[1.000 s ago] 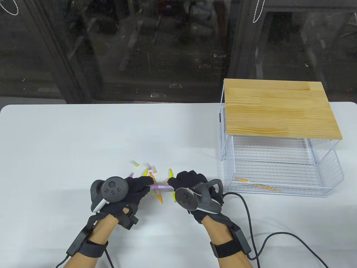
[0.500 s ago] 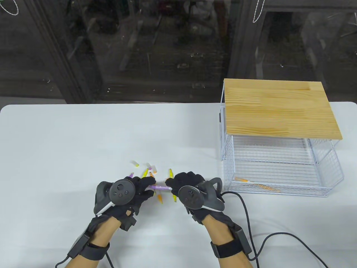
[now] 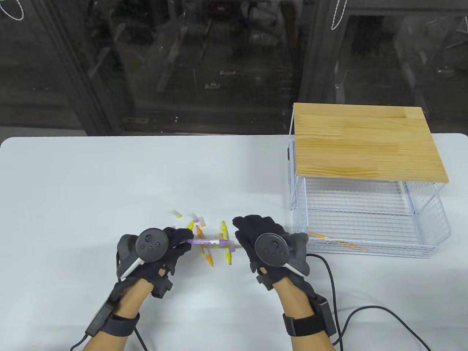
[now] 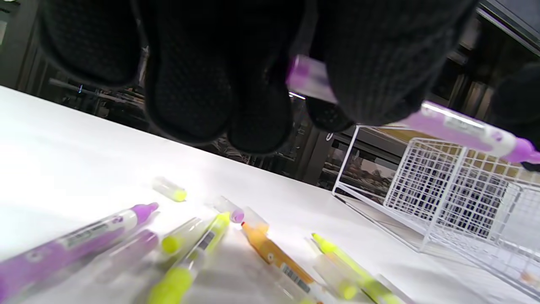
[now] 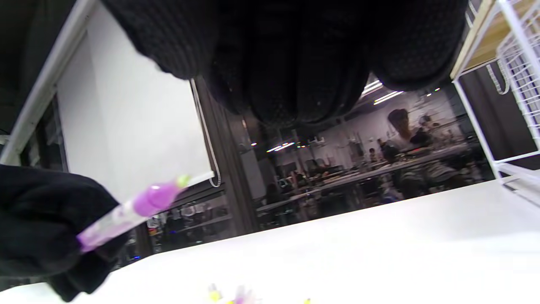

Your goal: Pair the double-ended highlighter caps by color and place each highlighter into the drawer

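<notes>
Left hand [image 3: 172, 245] grips the purple highlighter [image 3: 210, 242] above the tabletop [image 3: 91, 182], right hand [image 3: 256, 234] loose and empty — one orange highlighter [image 3: 336, 241] lies in the wire drawer [image 3: 431, 226], several more and loose caps [image 3: 178, 214] left.

the right hand [image 3: 268, 243] has let go of the purple highlighter [image 3: 209, 242] and drawn away toward 3 o'clock, its fingers [image 3: 244, 228] now loosely extended. the left hand [image 3: 161, 248] alone now holds the highlighter, its uncovered tip pointing toward 3 o'clock.
</notes>
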`<state>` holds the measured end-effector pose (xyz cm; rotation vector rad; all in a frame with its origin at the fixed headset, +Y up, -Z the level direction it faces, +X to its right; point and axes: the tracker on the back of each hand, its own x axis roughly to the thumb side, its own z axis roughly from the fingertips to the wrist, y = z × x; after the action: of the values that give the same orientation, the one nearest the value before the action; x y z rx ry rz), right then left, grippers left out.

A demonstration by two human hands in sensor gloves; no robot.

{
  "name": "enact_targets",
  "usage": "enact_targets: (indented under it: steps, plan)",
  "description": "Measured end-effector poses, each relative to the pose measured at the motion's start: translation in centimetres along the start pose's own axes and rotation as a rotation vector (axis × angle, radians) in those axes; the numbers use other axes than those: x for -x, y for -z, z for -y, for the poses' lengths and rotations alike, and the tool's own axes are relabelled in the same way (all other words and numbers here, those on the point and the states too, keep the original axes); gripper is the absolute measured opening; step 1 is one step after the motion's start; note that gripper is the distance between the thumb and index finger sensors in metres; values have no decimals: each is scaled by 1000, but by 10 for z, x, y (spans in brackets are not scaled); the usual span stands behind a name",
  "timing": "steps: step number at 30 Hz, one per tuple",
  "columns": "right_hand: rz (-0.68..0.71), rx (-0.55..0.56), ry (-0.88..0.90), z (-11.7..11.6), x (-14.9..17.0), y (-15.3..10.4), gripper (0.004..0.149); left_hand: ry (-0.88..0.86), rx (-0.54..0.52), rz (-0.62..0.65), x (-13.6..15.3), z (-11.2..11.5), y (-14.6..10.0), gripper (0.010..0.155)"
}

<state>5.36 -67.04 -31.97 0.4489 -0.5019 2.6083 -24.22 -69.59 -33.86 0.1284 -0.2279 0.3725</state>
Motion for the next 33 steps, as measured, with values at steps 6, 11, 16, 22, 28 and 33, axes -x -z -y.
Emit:
enact_targets:
  steps: [6, 11, 16, 22, 28, 33]
  plan:
    - [-69, -104, -69, -15, 5, 0, 45, -47, 38, -15, 10, 1, 4, 44]
    - [-74, -183, -141, -29, 7, 1, 45, -13, 15, -40, 14, 0, 5, 44]
    - [-92, -226, -143, -37, 7, 2, 45, 37, -61, -35, 17, -9, 4, 45]
    - [-127, -259, -197, -51, 4, 7, 44, 94, -77, -32, 20, -16, 4, 46]
    - [-174, -307, -270, -69, 2, 15, 41, 103, -87, -48, 25, -19, 5, 46]
    - [-213, -350, -315, -87, 3, 18, 41, 94, -80, -56, 26, -20, 4, 46]
